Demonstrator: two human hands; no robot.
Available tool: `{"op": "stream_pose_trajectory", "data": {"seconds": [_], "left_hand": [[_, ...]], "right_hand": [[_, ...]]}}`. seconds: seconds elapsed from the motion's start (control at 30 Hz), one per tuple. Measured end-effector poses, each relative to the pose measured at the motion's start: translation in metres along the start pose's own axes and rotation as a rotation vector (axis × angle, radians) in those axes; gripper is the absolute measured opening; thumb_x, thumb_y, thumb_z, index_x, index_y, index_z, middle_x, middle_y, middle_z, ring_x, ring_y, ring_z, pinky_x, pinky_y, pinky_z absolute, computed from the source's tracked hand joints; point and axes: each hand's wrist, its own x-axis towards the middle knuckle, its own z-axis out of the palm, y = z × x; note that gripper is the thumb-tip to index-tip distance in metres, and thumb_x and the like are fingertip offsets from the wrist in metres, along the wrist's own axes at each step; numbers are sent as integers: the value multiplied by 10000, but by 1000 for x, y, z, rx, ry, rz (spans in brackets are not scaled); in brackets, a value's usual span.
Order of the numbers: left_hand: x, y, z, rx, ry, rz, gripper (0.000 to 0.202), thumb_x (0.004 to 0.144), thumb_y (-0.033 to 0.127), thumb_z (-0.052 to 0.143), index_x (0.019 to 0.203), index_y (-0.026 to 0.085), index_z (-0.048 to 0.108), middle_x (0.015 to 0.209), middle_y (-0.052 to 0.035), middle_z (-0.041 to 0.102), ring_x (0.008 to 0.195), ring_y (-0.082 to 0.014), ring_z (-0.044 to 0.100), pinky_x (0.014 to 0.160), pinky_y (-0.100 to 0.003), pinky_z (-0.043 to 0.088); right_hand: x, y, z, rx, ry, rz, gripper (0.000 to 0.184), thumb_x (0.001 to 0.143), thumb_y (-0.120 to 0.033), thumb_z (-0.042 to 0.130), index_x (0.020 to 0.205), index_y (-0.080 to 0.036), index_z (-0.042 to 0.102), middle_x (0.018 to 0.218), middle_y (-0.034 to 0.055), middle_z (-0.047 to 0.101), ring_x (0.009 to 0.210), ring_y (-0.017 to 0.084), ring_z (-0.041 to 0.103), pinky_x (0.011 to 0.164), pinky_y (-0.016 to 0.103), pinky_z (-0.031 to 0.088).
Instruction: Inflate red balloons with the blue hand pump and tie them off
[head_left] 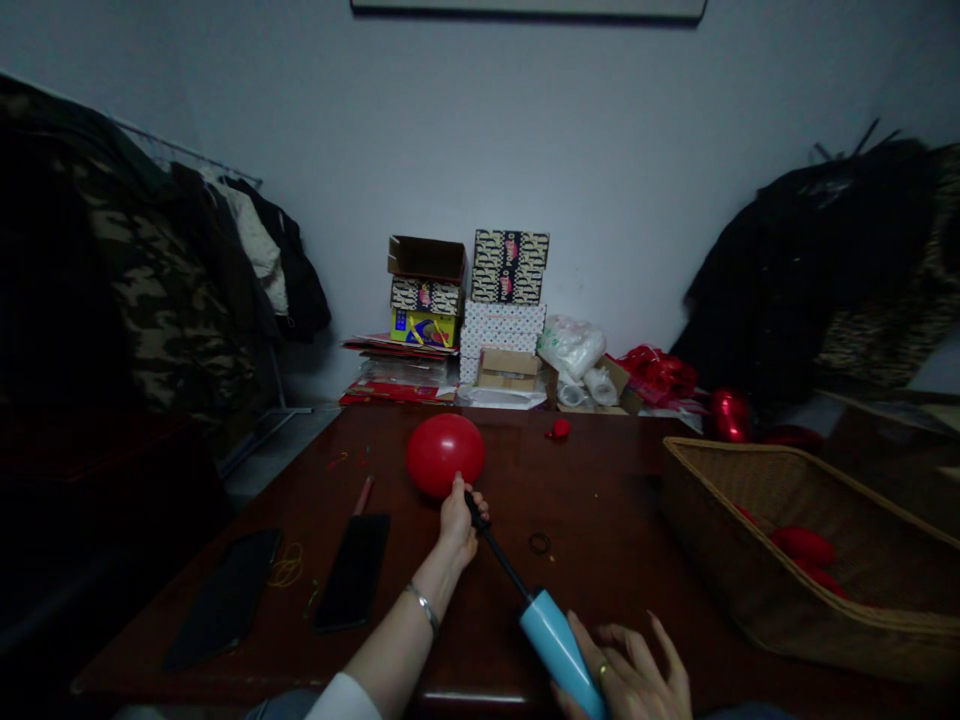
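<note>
Our left hand [457, 520] pinches the red balloon [445, 453] at its neck on the pump [551, 632] nozzle. Our right hand [634, 675] lies loosely around the barrel. The balloon looks light, soft, burstable.

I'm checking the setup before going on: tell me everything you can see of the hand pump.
The hand pump has a light blue, smooth, plastic-looking barrel and a thin black rod running up and left to a black nozzle end. It lies tilted above the dark wooden table. The right hand grips the barrel's lower end, fingers partly spread. The left hand pinches the nozzle end where the red balloon, part-inflated and round, joins it.
</note>
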Motion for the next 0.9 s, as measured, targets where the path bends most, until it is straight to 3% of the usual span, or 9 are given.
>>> {"op": "stream_pose_trajectory", "data": {"seconds": [0.2, 0.4, 0.5, 0.73, 0.9], "left_hand": [[-12, -13, 7, 17, -8, -44, 434, 721, 588, 594, 724, 196, 406, 502, 59, 446, 399, -67, 408, 401, -187, 296], [-19, -26, 11, 16, 3, -69, 458, 665, 581, 652, 708, 194, 412, 473, 57, 453, 387, -82, 427, 403, -198, 314], [-18, -25, 11, 14, 25, -53, 461, 655, 573, 666, 702, 192, 412, 477, 54, 456, 396, -83, 436, 403, -197, 315], [-17, -21, 10, 35, 7, -68, 437, 698, 579, 616, 701, 200, 399, 489, 66, 434, 379, -68, 394, 395, -195, 290], [-13, -18, 8, 50, -14, -51, 438, 707, 589, 600, 702, 199, 401, 490, 67, 429, 386, -70, 394, 399, -196, 285]], "right_hand": [[23, -2, -2, 23, -62, -13, 513, 812, -503, 520, 1259, -252, 501, 757, -14, 677, 851, 220, 591, 1009, 502, 147], [60, -26, -8, 110, -146, 208, 415, 780, -382, 580, 1169, -236, 575, 791, 14, 680, 906, 231, 574, 1025, 523, 169], [72, -34, -13, 138, -184, 250, 397, 765, -365, 594, 1138, -231, 601, 798, 24, 680, 922, 240, 571, 1030, 523, 186], [61, -34, -8, 182, -117, 242, 412, 761, -377, 600, 1147, -235, 588, 755, 9, 678, 883, 231, 575, 1035, 516, 169], [42, -18, -2, 106, -82, 103, 473, 805, -464, 544, 1230, -260, 520, 790, 4, 691, 895, 226, 579, 1034, 487, 127]]}}
